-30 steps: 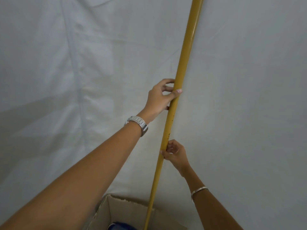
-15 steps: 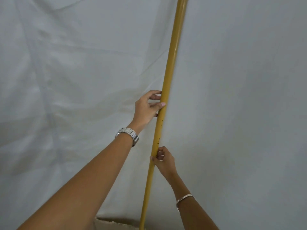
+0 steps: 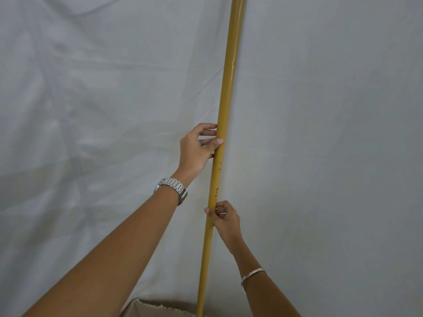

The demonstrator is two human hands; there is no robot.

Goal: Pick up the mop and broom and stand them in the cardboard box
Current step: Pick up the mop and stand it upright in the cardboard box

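A long yellow handle point(image 3: 225, 92) stands almost upright in front of a white cloth, running from the top edge down into the cardboard box point(image 3: 146, 308) at the bottom edge. Its head is out of view, so I cannot tell whether it is the mop or the broom. My left hand point(image 3: 198, 148) grips the handle at mid-height, thumb in front and fingers behind. My right hand point(image 3: 225, 219) is closed around the handle lower down. Only the box's far rim and a strip of its inner wall show.
A wrinkled white cloth backdrop point(image 3: 91, 110) fills the whole view behind the handle. My left wrist carries a metal watch point(image 3: 172, 188) and my right wrist a thin bracelet point(image 3: 253, 274).
The handle has swung from a lean to nearly upright. Both hands keep their grip at about the same spots. The box rim dropped out of view and shows again at the bottom.
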